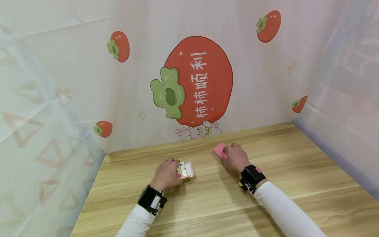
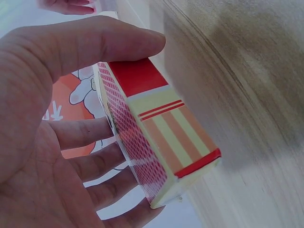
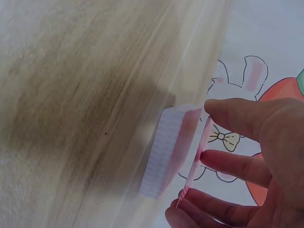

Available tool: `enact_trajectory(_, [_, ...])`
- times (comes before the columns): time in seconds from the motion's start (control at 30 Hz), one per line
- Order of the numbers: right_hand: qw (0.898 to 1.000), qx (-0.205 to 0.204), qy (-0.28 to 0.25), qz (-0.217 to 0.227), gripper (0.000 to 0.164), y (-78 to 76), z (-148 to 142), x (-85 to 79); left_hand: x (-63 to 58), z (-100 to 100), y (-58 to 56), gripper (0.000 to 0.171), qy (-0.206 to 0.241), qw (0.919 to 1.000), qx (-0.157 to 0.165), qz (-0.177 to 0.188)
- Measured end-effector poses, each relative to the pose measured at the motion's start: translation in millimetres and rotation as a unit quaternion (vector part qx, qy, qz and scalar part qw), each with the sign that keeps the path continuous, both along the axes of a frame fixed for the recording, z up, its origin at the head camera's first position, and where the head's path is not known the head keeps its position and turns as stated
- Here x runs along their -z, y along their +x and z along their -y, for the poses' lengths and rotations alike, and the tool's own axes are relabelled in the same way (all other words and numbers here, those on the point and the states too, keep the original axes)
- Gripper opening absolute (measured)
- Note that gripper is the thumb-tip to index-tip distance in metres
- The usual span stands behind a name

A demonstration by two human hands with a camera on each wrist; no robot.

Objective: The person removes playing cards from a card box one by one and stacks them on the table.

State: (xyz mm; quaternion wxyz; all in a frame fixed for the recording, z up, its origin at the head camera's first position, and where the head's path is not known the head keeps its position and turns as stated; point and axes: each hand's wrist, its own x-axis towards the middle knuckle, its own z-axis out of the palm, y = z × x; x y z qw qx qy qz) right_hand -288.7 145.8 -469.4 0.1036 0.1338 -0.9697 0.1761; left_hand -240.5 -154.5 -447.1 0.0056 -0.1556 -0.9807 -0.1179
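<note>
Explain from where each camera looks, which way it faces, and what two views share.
Head: on the head, facing forward and down at the table and printed backdrop; left hand, right hand and white sleeves show.
Left wrist: on that wrist, facing the card box; left hand shows, plus part of the right hand at the top.
Right wrist: on that wrist, facing the pinched card and card stack; right hand shows.
Shared: both wrist views include table and backdrop.
</note>
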Motion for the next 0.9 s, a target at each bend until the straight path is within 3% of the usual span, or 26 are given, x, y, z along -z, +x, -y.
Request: enact_trajectory(0.9, [0.999,0.010,0.019,0.032,0.035,-5.8,2.1,6.0,0.8,-0.1,-0.7,0.064,0.000,1.0000,0.007,0.002])
